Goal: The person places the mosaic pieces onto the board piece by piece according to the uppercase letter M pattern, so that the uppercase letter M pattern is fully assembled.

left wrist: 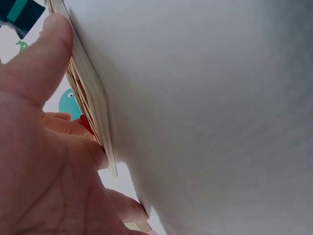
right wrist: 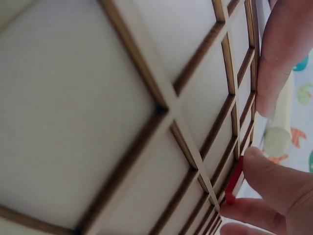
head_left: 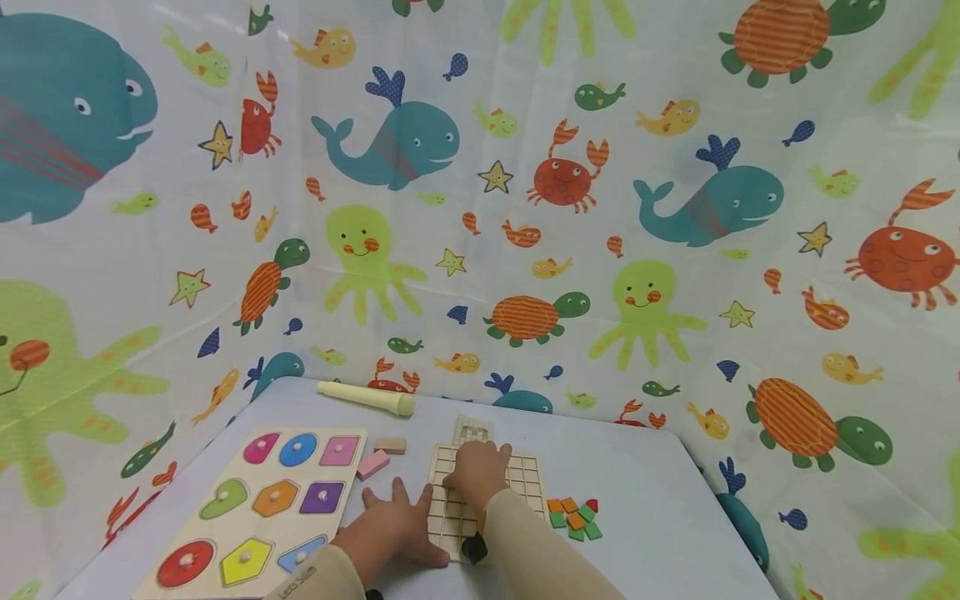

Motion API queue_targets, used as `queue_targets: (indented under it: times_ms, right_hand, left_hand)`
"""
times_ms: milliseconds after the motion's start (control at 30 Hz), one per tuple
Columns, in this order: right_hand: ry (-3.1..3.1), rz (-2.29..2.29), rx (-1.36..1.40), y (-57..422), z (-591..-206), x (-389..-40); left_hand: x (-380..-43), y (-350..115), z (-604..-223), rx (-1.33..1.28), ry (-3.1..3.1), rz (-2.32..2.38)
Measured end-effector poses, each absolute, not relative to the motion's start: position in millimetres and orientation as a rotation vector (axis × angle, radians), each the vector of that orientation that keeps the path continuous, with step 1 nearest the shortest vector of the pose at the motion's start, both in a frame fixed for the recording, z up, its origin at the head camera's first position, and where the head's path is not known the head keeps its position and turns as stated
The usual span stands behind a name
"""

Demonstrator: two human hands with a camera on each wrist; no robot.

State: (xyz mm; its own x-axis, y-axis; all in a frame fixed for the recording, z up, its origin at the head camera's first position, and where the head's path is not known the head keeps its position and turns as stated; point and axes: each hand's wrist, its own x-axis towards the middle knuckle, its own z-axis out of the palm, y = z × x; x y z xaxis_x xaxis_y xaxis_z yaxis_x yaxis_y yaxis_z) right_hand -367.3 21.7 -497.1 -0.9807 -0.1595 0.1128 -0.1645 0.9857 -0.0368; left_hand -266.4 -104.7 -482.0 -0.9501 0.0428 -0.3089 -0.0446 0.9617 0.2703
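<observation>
A wooden grid board [head_left: 451,527] lies flat on the white table, between and under both hands. My right hand [head_left: 480,473] is over its upper left part. In the right wrist view, its fingertips pinch a small red tile [right wrist: 234,182] at the grid; the head view hides this tile. My left hand [head_left: 401,525] rests at the board's left side with fingers spread. Its thumb [left wrist: 58,36] presses the board's edge in the left wrist view, and another fingertip touches that edge. Loose green, orange and red tiles [head_left: 576,522] lie right of the board.
A wooden peg puzzle [head_left: 243,457] with coloured shapes lies on the left. Beyond it are a pink block [head_left: 373,464], a tan block [head_left: 390,446] and a pale yellow tapered stick [head_left: 367,397]. A small printed grid card [head_left: 472,428] touches the board's far side. A sea-animal curtain [head_left: 465,250] hangs behind.
</observation>
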Motion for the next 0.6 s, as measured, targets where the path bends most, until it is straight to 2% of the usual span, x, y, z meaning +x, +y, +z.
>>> queue_targets:
  times_ms: [600]
  right_hand:
    - [-3.040,0.030,0.357,24.4,-492.0,-368.1]
  left_hand:
    - [-264.2,-101.8,-477.3,-0.027,2.784,0.404]
